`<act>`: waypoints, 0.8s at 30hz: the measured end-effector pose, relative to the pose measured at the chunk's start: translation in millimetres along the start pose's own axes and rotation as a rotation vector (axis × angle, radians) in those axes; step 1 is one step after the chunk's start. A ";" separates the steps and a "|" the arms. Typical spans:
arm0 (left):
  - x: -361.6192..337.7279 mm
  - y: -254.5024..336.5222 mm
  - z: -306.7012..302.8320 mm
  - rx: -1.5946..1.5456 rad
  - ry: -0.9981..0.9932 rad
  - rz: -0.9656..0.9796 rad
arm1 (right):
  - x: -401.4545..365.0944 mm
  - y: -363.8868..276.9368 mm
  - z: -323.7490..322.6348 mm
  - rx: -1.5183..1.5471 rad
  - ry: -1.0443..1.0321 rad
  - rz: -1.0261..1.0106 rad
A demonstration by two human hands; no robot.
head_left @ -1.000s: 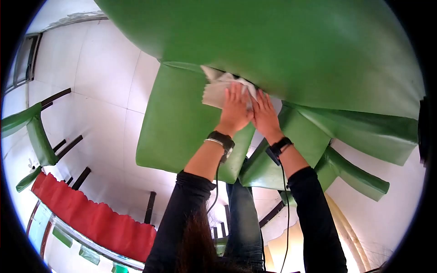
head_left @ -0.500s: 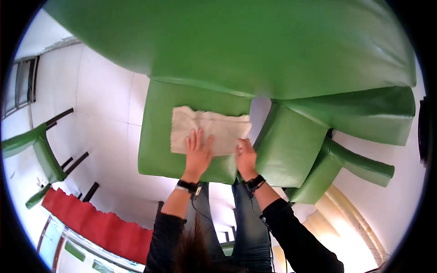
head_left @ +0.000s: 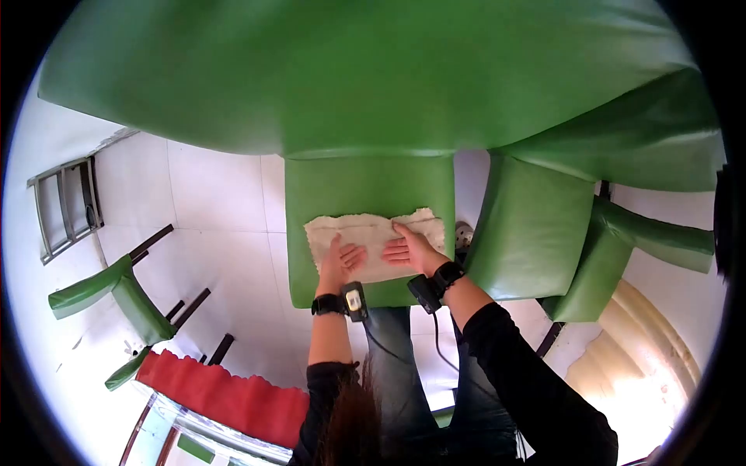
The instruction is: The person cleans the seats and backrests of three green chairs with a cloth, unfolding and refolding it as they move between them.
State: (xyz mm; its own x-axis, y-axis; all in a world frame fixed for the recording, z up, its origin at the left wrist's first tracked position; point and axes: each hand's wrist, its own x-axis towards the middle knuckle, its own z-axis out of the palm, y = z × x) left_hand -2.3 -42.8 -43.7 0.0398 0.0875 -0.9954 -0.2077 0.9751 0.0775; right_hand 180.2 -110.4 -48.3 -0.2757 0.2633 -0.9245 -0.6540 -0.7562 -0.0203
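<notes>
A beige cloth (head_left: pixel 371 268) with jagged edges lies spread on the green chair seat (head_left: pixel 369 185), its surface slightly creased. Over the left part of the cloth is my left hand (head_left: pixel 339 260), fingers apart and pointing inward, palm partly visible. My right hand (head_left: pixel 410 250) is over the right part, its fingers stretched toward the left hand and its thumb raised. A gap separates the two hands, and neither grips the cloth. Both wrists wear black bands with small devices.
The large green chair back (head_left: pixel 357 78) rises beyond the seat. More green chairs (head_left: pixel 532 225) stand at the right. At the left are a small green chair (head_left: pixel 140 303), a metal frame (head_left: pixel 68 206) and a red cloth (head_left: pixel 221 400).
Both hands have turned, with fingers now facing each other. My right hand has opened from its closed shape at the cloth's right edge. The view has shifted, and the cloth appears lower and farther right.
</notes>
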 end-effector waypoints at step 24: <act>63.3 124.3 67.6 1.214 0.049 1.537 | 14.8 -140.9 14.2 -0.570 0.227 -0.682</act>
State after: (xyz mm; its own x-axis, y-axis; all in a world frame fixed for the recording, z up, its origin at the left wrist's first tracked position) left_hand 40.5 97.7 -93.2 0.4830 0.8739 -0.0553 0.6376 -0.3077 0.7062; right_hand 258.2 8.6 -53.8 0.2274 0.6828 -0.6943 -0.1605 -0.6770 -0.7183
